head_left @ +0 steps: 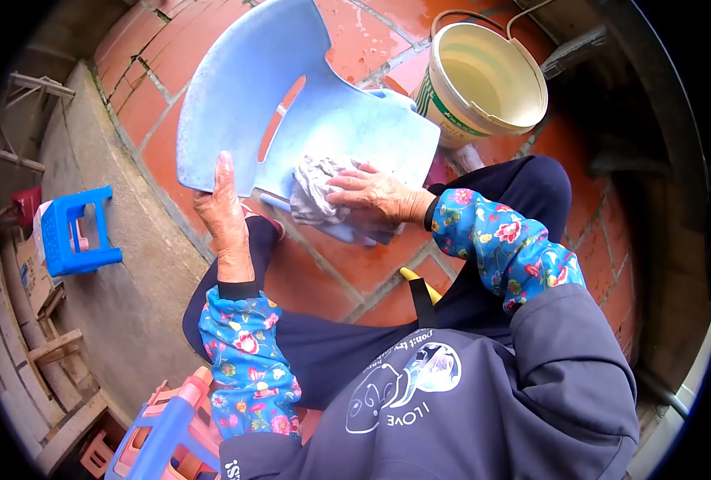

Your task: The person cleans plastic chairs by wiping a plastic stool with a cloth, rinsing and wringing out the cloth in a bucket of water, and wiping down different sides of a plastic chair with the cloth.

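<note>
A light blue plastic chair point(355, 120) with a slotted backrest is tilted in front of me. My left hand point(223, 212) grips the lower edge of its backrest, thumb on the inner face. Under my right hand point(379, 194) is a crumpled, wet-looking grey-white cloth point(315, 180), pressed against the near edge of the seat. The fingers of that hand lie over the cloth. Part of the cloth hangs below the seat edge. The chair's legs are mostly hidden.
A white bucket point(491, 80) of cloudy water stands beyond the seat, at the right. On the concrete ledge point(131, 208) at left sits a small blue stool point(79, 232). Several stacked plastic stools point(167, 432) are near my left elbow. Wet red tiles point(315, 280) cover the floor.
</note>
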Action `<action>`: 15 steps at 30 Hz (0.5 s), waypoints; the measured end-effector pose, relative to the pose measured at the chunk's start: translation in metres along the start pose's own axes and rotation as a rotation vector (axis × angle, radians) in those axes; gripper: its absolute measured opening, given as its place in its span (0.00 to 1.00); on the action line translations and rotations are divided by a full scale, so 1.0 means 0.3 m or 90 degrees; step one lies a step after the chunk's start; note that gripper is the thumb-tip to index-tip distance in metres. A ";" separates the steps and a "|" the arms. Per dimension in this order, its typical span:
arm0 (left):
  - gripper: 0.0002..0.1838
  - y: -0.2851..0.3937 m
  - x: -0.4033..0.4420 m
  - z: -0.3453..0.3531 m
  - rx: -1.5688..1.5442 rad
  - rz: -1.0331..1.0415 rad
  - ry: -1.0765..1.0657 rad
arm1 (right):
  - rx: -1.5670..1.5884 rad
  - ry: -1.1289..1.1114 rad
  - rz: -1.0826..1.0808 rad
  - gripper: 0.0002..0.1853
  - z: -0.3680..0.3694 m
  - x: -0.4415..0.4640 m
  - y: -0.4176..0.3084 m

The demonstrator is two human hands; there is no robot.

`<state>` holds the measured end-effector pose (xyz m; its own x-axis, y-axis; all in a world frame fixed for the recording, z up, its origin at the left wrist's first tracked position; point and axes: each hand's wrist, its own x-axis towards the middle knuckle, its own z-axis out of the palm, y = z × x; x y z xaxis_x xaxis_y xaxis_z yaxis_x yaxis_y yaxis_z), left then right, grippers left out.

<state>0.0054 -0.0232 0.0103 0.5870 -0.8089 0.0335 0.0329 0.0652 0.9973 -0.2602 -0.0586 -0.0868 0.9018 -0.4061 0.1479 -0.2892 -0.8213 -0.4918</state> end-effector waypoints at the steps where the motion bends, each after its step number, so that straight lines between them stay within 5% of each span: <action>1: 0.26 -0.001 -0.004 -0.003 -0.004 -0.011 -0.008 | -0.011 0.011 -0.002 0.28 -0.016 0.009 0.036; 7: 0.20 -0.006 -0.003 0.020 -0.010 0.083 0.026 | -0.216 0.123 0.185 0.29 -0.136 0.034 0.323; 11: 0.20 -0.010 -0.001 0.009 0.042 0.030 0.049 | -0.235 0.262 0.268 0.28 -0.084 0.013 0.275; 15: 0.20 -0.043 0.018 0.000 0.075 0.035 0.042 | -0.195 0.213 0.328 0.29 -0.019 -0.013 0.067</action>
<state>0.0082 -0.0285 -0.0024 0.6371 -0.7657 0.0881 -0.0933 0.0368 0.9950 -0.2712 -0.0758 -0.0924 0.4914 -0.8367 0.2417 -0.7765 -0.5466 -0.3134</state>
